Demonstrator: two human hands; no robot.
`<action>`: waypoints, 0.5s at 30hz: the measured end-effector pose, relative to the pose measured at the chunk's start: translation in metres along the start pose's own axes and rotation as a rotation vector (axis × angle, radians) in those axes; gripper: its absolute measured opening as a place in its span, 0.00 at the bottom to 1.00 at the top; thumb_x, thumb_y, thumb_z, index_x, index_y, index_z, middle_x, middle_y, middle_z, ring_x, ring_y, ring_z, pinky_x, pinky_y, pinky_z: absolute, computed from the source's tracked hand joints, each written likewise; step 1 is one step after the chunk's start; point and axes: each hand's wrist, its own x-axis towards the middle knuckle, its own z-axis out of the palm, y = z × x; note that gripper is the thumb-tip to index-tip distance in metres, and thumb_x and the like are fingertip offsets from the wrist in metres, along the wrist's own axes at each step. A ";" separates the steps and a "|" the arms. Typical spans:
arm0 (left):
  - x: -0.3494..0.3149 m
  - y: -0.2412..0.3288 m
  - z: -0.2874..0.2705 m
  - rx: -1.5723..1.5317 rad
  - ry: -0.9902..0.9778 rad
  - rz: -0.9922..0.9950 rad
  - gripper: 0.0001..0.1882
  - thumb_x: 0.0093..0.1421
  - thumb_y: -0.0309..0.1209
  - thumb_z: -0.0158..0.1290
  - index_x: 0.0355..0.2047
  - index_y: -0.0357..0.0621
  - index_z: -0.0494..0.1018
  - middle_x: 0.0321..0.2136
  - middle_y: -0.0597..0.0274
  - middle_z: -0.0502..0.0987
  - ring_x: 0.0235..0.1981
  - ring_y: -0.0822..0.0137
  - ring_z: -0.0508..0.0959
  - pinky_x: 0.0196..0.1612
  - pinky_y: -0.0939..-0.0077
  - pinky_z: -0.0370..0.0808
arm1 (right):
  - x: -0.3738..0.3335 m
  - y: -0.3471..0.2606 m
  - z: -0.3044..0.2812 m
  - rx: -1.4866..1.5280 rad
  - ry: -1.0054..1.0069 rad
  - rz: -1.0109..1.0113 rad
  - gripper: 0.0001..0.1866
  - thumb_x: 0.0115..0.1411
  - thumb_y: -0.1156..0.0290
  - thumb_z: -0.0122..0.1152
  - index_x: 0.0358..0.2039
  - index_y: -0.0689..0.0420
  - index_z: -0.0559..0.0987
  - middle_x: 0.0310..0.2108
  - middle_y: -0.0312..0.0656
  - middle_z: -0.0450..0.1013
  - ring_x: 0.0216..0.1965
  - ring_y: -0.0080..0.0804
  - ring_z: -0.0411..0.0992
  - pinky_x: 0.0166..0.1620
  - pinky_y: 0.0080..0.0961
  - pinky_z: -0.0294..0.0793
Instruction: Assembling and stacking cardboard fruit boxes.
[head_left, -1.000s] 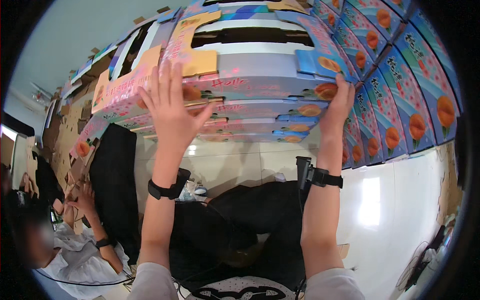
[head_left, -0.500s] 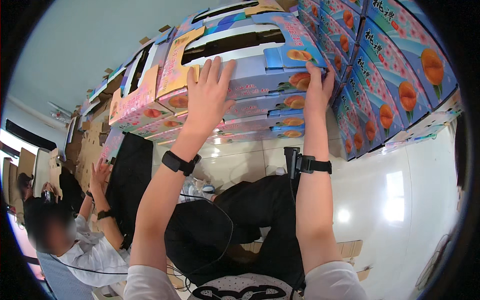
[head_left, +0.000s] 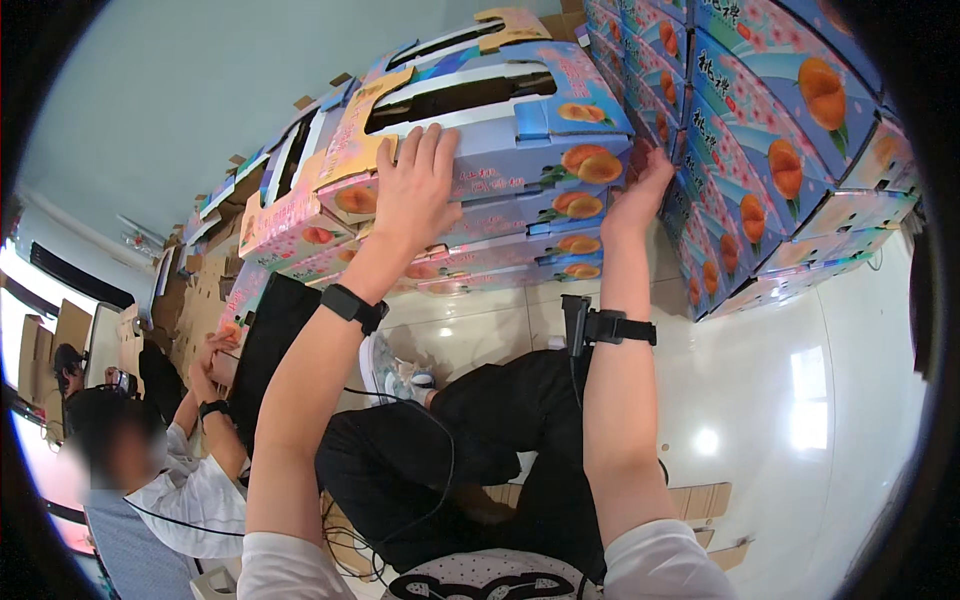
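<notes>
A blue, pink and yellow printed carton (head_left: 510, 172) with peach pictures and a long opening in its top lies uppermost on a stack of similar cartons. Flat against its front upper edge rests my left hand (head_left: 415, 190), fingers stretched and slightly spread over the rim. My right hand (head_left: 638, 195) is in the gap at the carton's right end, fingers extended and palm turned toward the carton. Part of that hand's contact with the carton is hidden. Neither hand grips anything.
A tall stack of blue peach-printed cartons (head_left: 765, 175) rises close on the right. More cartons (head_left: 290, 220) extend to the left. Beside me on the left sits another person (head_left: 190, 495) in a white shirt. Flat cardboard pieces (head_left: 698, 500) lie on the shiny tiled floor (head_left: 735, 400).
My right hand has slid off the carton's top right corner to its right side, fingers turning outward. My left hand keeps its place on the front edge. The other person's hands have lowered.
</notes>
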 end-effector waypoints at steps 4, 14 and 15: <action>0.010 -0.002 -0.013 0.007 0.000 0.030 0.55 0.37 0.38 0.74 0.66 0.44 0.60 0.62 0.50 0.69 0.65 0.50 0.68 0.65 0.42 0.61 | 0.001 0.001 -0.002 -0.011 -0.075 -0.068 0.30 0.70 0.47 0.46 0.60 0.56 0.74 0.55 0.42 0.74 0.56 0.35 0.70 0.62 0.39 0.60; 0.021 -0.013 -0.041 -0.062 0.247 -0.114 0.54 0.38 0.38 0.75 0.65 0.42 0.61 0.60 0.48 0.71 0.60 0.48 0.72 0.62 0.49 0.65 | 0.001 -0.007 -0.007 -0.077 -0.051 -0.028 0.33 0.71 0.45 0.39 0.65 0.57 0.69 0.60 0.46 0.72 0.61 0.39 0.69 0.66 0.43 0.57; 0.017 -0.009 -0.033 -0.057 0.179 -0.121 0.54 0.37 0.38 0.75 0.65 0.42 0.61 0.60 0.48 0.71 0.60 0.48 0.72 0.62 0.50 0.65 | 0.003 -0.007 -0.009 -0.069 -0.052 -0.028 0.33 0.71 0.45 0.39 0.65 0.57 0.69 0.60 0.46 0.72 0.61 0.39 0.69 0.66 0.43 0.57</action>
